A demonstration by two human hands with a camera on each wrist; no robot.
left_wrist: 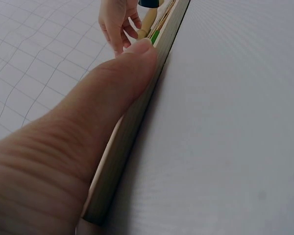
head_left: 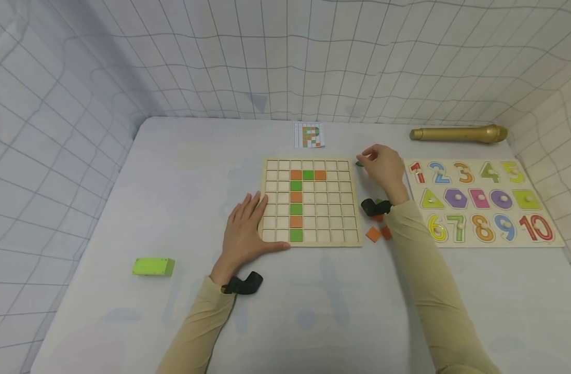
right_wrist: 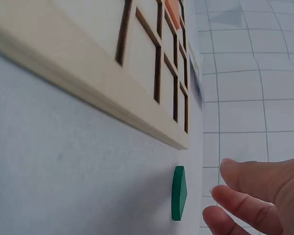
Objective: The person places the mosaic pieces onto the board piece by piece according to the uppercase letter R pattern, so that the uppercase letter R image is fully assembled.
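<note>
A wooden grid board (head_left: 309,243) lies flat, with orange and green square tiles (head_left: 296,197) in one column and along a short row at its top. My left hand (head_left: 243,228) rests on the board's left side, fingers spread and thumb along the front edge. In the left wrist view that thumb (left_wrist: 112,81) lies against the board's rim. Off the board's far right corner, my right hand (head_left: 383,165) hovers by a dark green tile (right_wrist: 179,193). Its loosely bent fingers (right_wrist: 245,176) are apart from the tile in the right wrist view.
Loose orange tiles (head_left: 373,234) lie right of the board, partly under the right wrist. A number-and-shape puzzle (head_left: 484,244) is farther right, a gold microphone (head_left: 458,134) behind it. A pattern card (head_left: 309,135) lies beyond the board; a green block (head_left: 153,266) sits left.
</note>
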